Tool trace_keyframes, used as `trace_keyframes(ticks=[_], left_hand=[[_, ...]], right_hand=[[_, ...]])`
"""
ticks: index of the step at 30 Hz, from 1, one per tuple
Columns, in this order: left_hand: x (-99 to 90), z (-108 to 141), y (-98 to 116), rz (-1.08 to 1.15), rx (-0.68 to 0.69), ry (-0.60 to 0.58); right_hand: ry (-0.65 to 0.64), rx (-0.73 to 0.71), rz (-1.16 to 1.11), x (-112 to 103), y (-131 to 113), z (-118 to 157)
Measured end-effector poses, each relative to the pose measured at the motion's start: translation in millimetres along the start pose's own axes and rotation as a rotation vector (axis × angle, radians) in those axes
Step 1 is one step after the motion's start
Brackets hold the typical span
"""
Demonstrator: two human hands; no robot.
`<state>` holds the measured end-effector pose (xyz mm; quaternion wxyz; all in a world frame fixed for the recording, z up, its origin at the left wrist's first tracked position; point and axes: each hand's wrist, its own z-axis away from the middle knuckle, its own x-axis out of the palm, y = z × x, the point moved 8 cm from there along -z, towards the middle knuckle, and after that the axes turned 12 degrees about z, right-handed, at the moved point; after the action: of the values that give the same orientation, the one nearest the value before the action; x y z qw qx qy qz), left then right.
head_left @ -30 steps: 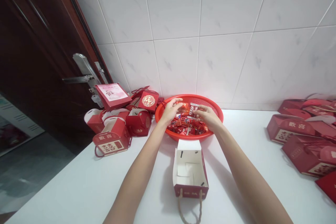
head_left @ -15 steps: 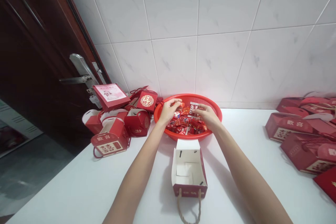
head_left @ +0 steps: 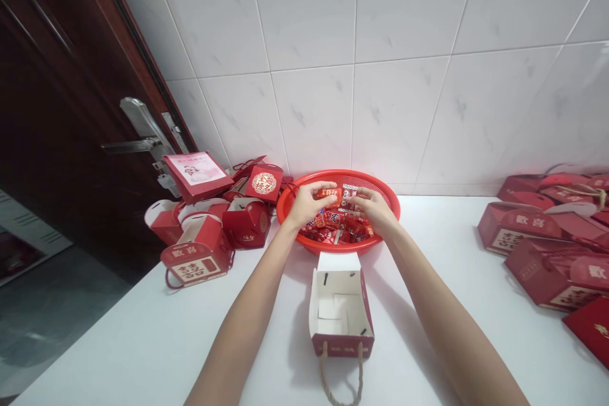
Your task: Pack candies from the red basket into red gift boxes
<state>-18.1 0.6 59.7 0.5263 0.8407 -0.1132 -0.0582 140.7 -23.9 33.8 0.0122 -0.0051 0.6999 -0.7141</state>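
Both hands are over a red plastic basket (head_left: 287, 208) that holds several wrapped candies (head_left: 335, 219). Between the thumb and fingers of my left hand (head_left: 308, 204) is an orange-red wrapped candy (head_left: 328, 195). My right hand (head_left: 373, 208) pinches a red candy packet with a white patterned edge (head_left: 349, 194). In front of the basket stands an open red gift box (head_left: 342, 346), its white inside showing and its flap raised toward the basket. A twisted rope handle (head_left: 326, 380) hangs from its near side onto the table.
Several red gift boxes (head_left: 197, 260) are piled left of the basket, near a dark door (head_left: 57, 76) with a metal handle. More red boxes (head_left: 547, 266) stand at the right. A tiled wall (head_left: 309, 114) rises behind the white table (head_left: 266, 355).
My left hand has lifted the orange-red candy, which shows more clearly between its fingers. The right hand stays at the patterned packet. The view has shifted slightly.
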Motion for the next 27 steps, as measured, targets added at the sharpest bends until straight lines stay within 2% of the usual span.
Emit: trace_keyframes(ticks=[5, 10, 23, 27], left_hand=[[9.5, 2, -1, -0.002, -0.017, -0.088], [14.2, 5, -1, -0.057, -0.010, -0.146], [15.1, 5, 4, -0.129, -0.012, -0.136], [15.9, 5, 3, -0.189, 0.022, -0.150]], right_hand=[[-0.076, -0.062, 0.001, 5, -3, 0], [-0.084, -0.069, 0.011, 5, 1, -3], [0.014, -0.074, -0.036, -1, -6, 1], [-0.018, -0.089, -0.057, 0, -5, 0]])
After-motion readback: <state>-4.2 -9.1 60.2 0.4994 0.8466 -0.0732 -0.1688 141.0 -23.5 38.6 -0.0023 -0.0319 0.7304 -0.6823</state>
